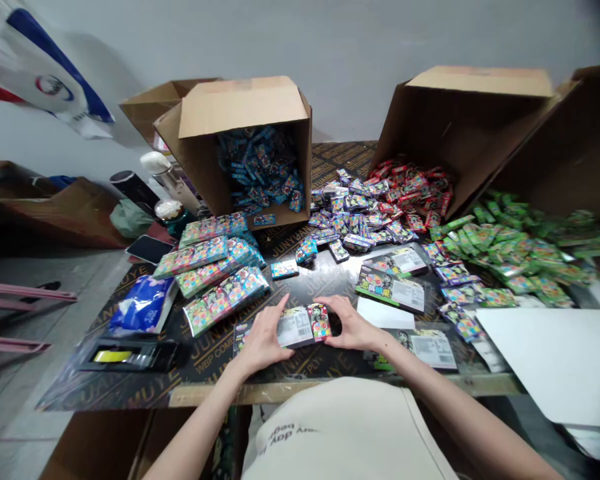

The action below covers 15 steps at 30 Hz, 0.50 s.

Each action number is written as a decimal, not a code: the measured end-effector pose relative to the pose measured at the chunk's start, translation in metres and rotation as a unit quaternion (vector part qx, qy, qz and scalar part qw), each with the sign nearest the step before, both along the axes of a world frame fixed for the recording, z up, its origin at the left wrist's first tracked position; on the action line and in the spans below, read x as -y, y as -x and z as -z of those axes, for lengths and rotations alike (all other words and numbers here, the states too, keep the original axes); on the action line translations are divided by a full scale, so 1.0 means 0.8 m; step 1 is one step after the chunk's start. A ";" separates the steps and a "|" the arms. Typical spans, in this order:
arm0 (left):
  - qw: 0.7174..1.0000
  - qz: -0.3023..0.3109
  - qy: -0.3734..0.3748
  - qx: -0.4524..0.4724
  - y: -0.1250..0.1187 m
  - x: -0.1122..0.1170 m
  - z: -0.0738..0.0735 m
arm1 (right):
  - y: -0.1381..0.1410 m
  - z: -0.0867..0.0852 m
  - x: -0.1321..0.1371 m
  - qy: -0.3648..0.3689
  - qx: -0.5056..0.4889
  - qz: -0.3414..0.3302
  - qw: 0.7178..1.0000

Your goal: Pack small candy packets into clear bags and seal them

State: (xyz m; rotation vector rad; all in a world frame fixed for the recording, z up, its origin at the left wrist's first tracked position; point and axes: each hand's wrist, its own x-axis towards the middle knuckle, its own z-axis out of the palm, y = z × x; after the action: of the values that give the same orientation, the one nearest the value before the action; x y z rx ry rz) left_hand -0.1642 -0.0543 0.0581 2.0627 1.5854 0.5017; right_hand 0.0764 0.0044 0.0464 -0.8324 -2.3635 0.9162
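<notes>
My left hand [266, 338] lies across a flat black-and-white printed box [295, 327], thumb at its near edge and fingers along the far side. At the box's right end stands a small red packet with colourful print [320, 321]. My right hand [351, 324] curves around that packet, thumb and fingertips against it. Farther off lie two small blue packets [285, 269]. To the right are more flat printed boxes [391, 289] and a blank white card [384, 315]. Wrapped bundles of packets [226, 300] are stacked to the left.
Open cartons hold blue packets [267, 170] and red packets [413, 193]. Loose purple packets [350, 207] and green packets [510, 247] are heaped between and beside them. A tape dispenser [130, 355], tissue pack [143, 307] and phone [150, 249] sit left; white sheets [555, 360] lie right.
</notes>
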 end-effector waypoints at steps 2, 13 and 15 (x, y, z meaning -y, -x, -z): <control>1.000 0.010 0.001 0.016 -0.001 -0.001 -0.005 | -0.005 -0.008 -0.005 0.027 -0.022 -0.021 0.999; 0.997 0.036 -0.001 0.062 -0.023 -0.022 -0.011 | -0.026 -0.050 -0.021 0.001 0.010 -0.033 0.999; 0.997 0.007 -0.018 0.070 -0.028 -0.028 -0.015 | -0.032 -0.051 -0.023 -0.008 -0.030 0.017 0.999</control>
State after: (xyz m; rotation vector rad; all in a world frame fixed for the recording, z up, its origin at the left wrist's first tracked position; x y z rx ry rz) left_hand -0.1416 -0.0319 0.0702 2.0171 1.4885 0.6600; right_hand 0.1023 0.0225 0.0873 -0.8250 -2.2948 0.8937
